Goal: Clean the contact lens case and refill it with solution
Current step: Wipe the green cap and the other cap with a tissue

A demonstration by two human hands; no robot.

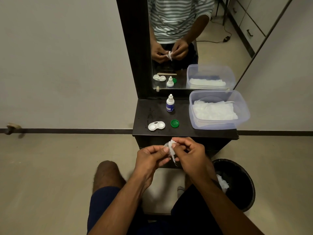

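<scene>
L hand (152,157) + R hand (189,155): both grips pinched on tissue wad (171,148). Lens case (156,125) open on tabletop (184,131), btwn edge & solution bottle (170,103). Twist tissue to a point, swab each well dry.

White lens case (156,125) lies open beside green cap (174,123), upright bottle (170,103) behind

A: What sort of place is this?
B: A room in a home, at a narrow dark dressing unit (184,131) with a tall mirror (194,48) beyond the hands.
A: What else shows it?
B: Plain wall, tiled floor, a black waste bin (240,184) right of the right hand (189,156), drawers reflected in the mirror.
</scene>
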